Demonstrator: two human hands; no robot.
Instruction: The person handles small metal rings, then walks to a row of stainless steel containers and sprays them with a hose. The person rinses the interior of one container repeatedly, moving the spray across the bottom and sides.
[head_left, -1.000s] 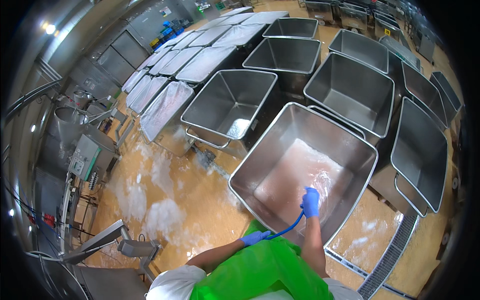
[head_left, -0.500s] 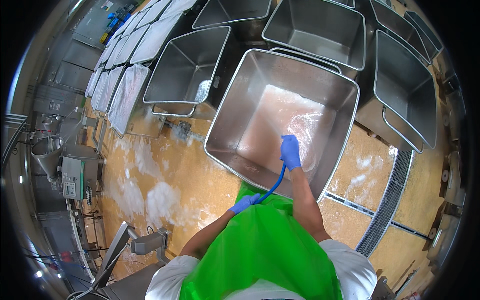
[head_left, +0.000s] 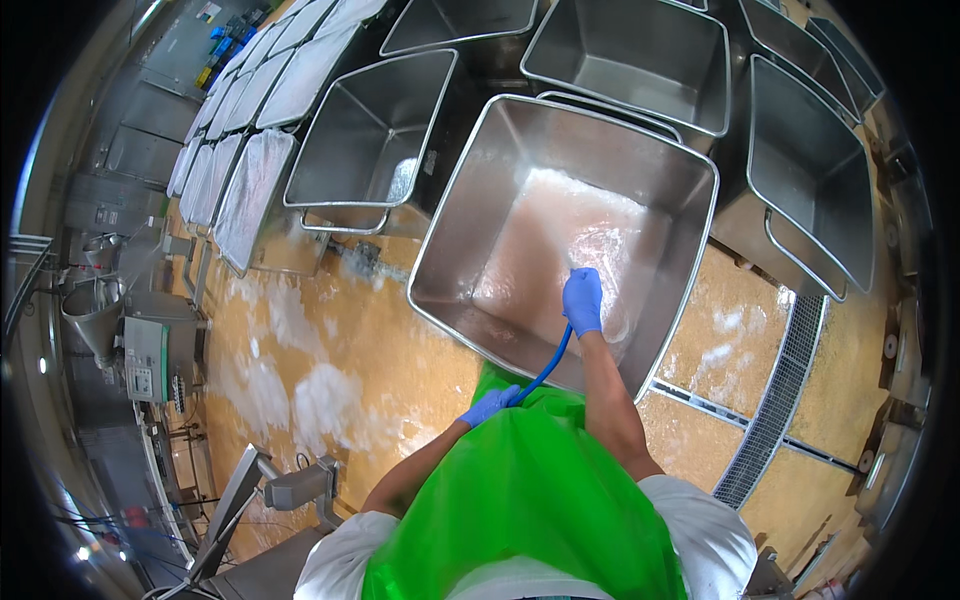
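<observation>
A blue hose (head_left: pixel 548 368) runs between my two gloved hands. My right hand (head_left: pixel 582 302), in a blue glove, is closed round its upper end, over the inside of a large square metal bin (head_left: pixel 450 262). Low by my green apron (head_left: pixel 520 480), my left hand (head_left: pixel 490 404) grips the hose further down, outside the bin. Pinkish, foamy liquid (head_left: pixel 540 235) covers the bin's bottom, with white froth toward its far side and a shiny, rippled patch near my right hand. The hose's tip is hidden by the glove.
Similar metal bins stand close around: one at left (head_left: pixel 385 130), one behind (head_left: pixel 640 75), one at right (head_left: pixel 805 170). Several bins under white covers (head_left: pixel 258 185) line the far left. White foam (head_left: pixel 325 400) lies on the wet tan floor. A drain grate (head_left: pixel 770 405) crosses it at right.
My right hand stays over the bin and its fingers tilt slightly. The shiny, rippled patch in the liquid has changed shape. My left hand is practically still.
</observation>
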